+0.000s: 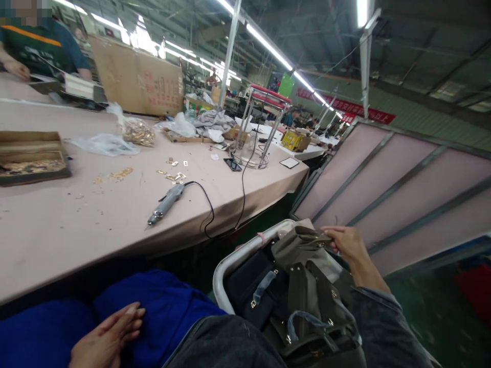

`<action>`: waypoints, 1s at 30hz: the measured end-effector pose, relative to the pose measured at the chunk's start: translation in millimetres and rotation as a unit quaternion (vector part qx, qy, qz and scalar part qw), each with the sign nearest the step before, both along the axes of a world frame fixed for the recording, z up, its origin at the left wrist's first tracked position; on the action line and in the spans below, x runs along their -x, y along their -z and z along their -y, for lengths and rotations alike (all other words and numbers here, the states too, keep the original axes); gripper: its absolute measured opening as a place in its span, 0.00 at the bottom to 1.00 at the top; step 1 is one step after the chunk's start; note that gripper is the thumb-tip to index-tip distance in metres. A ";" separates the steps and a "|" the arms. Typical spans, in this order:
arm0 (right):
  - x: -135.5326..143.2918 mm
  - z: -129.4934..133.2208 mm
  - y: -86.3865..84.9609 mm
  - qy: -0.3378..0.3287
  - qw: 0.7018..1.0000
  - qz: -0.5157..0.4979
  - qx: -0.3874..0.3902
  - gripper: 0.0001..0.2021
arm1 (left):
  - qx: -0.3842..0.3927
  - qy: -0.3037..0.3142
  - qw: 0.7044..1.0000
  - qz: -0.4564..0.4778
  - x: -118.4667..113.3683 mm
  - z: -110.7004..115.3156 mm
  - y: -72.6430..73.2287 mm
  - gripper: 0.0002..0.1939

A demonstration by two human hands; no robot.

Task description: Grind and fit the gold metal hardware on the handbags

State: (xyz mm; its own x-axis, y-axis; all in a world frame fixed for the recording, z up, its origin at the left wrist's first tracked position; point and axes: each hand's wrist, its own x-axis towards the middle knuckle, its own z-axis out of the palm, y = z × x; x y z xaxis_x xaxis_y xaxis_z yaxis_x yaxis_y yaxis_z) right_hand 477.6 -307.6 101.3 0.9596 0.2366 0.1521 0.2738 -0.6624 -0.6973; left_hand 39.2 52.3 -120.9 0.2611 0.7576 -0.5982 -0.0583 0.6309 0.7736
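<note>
My right hand [347, 245] pinches the edge of an olive-green bag [297, 248] at the far side of a white tub [220, 278]. Below it in the tub lie a dark navy bag [245, 291] and other olive bags [326, 327] with gold fittings and plastic-wrapped handles. Over the blue cloth [161, 301] on my lap, my left hand [109, 335] is held with its fingers extended and nothing in it. A grey electric screwdriver [165, 204] rests on the table [153, 255], its black cable running over the edge.
Small gold metal parts [176, 176], a cardboard tray [34, 174], plastic bags [111, 144], a phone [232, 164] and an upturned stool [268, 97] are on the table. A metal-framed panel [383, 189] stands at the right. A person [46, 46] is at the far left.
</note>
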 end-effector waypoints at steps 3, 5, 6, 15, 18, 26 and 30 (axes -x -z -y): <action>23.3 -31.6 -41.4 -0.199 0.979 -0.045 0.012 0.21 | -0.022 0.000 1.000 0.016 -0.8 2.3 -2.2 0.23; 44.3 -57.2 -64.7 -0.322 0.946 -0.030 0.016 0.16 | -0.043 -0.002 0.999 0.033 -0.2 6.1 -7.7 0.26; 55.0 -70.7 -73.6 -0.370 0.929 -0.014 0.008 0.14 | -0.055 -0.003 0.998 0.041 0.4 8.0 -12.9 0.27; 156.8 -231.1 -86.0 -0.726 0.687 0.001 -0.013 0.12 | -0.270 -0.050 0.939 0.208 56.8 1.5 -116.9 0.36; 199.3 -284.6 -60.2 -0.747 0.665 0.011 -0.004 0.19 | -0.309 -0.004 0.943 0.123 95.4 19.9 -123.9 0.38; 261.1 -332.9 63.0 -0.738 0.665 0.113 0.028 0.09 | -0.180 -0.128 0.975 -0.032 111.1 125.3 -73.0 0.43; 270.2 -330.8 88.2 -0.706 0.679 0.154 -0.128 0.10 | -0.225 -0.153 0.956 -0.106 102.8 123.8 -94.5 0.40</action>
